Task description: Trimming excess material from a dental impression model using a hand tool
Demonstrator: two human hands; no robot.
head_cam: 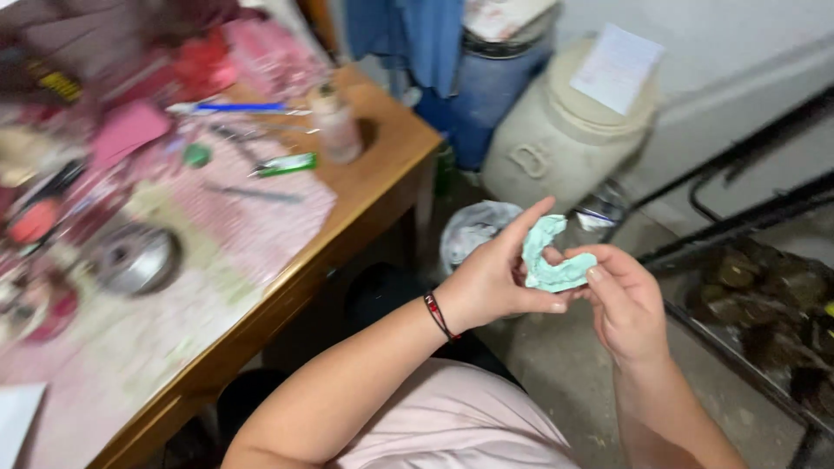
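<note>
Both hands hold a pale green horseshoe-shaped dental mould (549, 257) out over the floor, to the right of the wooden table (382, 187). My left hand (495, 280), with a red and black cord on its wrist, grips the mould's left arm between thumb and fingers. My right hand (627, 300) pinches the mould's right end with thumb and forefinger. The mould's underside is hidden.
The table holds a pink checked cloth (261, 217), a metal bowl (135, 258), a small bottle (337, 128), a green tube (287, 164) and several tools. On the floor stand a bin with a white bag (473, 230), a cream plastic drum (560, 135) and a blue container (486, 87). A dark tray (764, 304) lies at right.
</note>
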